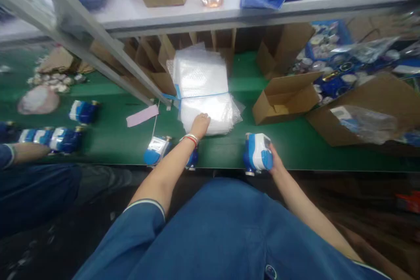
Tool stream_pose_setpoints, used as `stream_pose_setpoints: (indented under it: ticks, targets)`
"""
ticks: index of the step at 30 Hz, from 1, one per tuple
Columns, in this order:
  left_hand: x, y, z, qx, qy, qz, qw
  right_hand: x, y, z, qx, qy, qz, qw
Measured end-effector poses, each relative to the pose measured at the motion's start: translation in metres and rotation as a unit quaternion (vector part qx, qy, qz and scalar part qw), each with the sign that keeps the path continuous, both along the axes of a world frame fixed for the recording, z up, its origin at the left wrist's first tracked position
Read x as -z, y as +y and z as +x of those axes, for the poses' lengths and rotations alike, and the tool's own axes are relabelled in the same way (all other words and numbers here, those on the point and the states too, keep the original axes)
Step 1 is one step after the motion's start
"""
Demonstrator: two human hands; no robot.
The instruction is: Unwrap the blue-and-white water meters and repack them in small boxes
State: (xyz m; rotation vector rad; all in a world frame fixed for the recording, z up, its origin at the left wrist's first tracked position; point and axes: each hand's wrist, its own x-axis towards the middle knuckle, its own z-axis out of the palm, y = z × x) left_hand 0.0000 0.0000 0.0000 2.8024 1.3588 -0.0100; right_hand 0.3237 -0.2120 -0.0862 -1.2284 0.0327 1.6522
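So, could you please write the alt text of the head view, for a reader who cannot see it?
A person's right hand holds a blue-and-white device at the near edge of a green bench while the left hand rests on a stack of clear plastic packaging. An open cardboard box sits beyond the device.

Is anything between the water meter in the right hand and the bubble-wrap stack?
Nothing visible: only green tabletop separates the water meter from the bubble-wrap stack. A blue strap crosses the stack.
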Motion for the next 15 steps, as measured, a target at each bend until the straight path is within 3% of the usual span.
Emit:
stream_pose_setpoints:
  ticks: [4,7,9,11,15]
  targets:
    - [-0.013,-0.002,0.01,-0.018,0.012,-0.008,1.0,0.011,0.013,0.027,0.017,-0.148,-0.02,0.989]
    - [-0.019,-0.016,0.018,-0.002,-0.009,-0.006,1.0,0.015,0.028,0.034,-0.013,-0.333,0.016,0.943]
    - [-0.02,-0.028,0.023,-0.005,-0.022,-0.017,1.0,0.017,0.039,0.032,-0.079,-0.454,0.029,0.887]
    - [-0.019,-0.036,0.029,-0.044,-0.028,-0.024,0.998,0.02,0.05,0.025,-0.165,-0.556,0.039,0.814]
    - [-0.016,-0.039,0.044,-0.144,-0.033,-0.004,0.989,0.02,0.062,0.006,-0.302,-0.667,0.065,0.678]
